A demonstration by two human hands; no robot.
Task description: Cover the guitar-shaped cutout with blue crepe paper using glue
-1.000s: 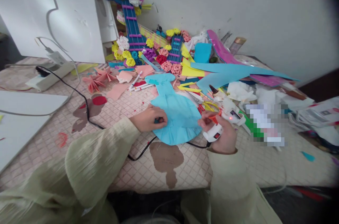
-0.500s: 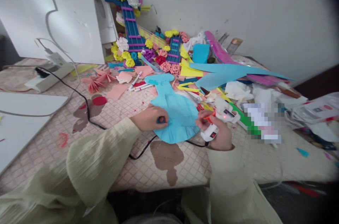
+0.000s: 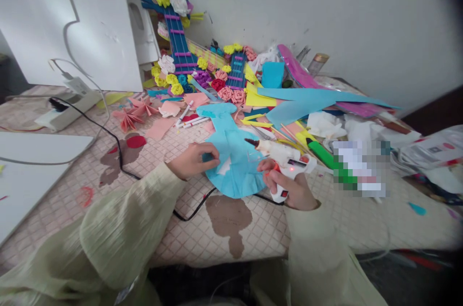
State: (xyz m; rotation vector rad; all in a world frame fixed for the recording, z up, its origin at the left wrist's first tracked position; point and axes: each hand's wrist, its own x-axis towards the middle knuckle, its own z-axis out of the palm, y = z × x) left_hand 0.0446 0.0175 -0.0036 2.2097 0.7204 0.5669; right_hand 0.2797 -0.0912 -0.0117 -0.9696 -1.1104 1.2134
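A blue crepe-paper piece with a rounded body and a narrow neck lies on the table in front of me. At its left edge my left hand is curled, thumb and fingers closed on the blue paper. A small white patch shows on the body beside these fingers. My right hand grips a white glue gun with an orange trigger. Its dark nozzle points left above the right side of the blue piece, and a red light glows on its body.
Paper flowers and blue strung guitar shapes stand against the wall. Scraps, white marker pens and long blue paper strips cover the back. A green marker-like tube lies right. A black cord runs left from a power strip.
The glue gun has moved left and its nozzle now hangs over the blue piece. My left hand has shifted slightly left, and the white patch has come into view.
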